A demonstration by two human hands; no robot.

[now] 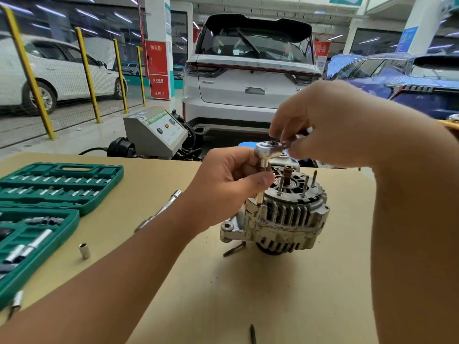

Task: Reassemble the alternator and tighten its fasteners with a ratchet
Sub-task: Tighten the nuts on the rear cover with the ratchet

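The worn silver alternator [280, 219] stands on the tan table [223, 294] with its open end up, several long studs and the brown shaft sticking out of the top. A chrome ratchet [267, 148] with a long socket extension stands upright on a fastener at the alternator's left rim. My left hand [223, 187] pinches the extension just below the ratchet head. My right hand [330, 125] grips the ratchet's handle near the head, fingers curled over it.
An open green socket set case [49, 194] lies at the left. A loose socket [84, 250], an extension bar [159, 212] and two loose bolts [234, 249] [252, 333] lie on the table. Beyond the table are a grey machine [154, 132] and parked cars.
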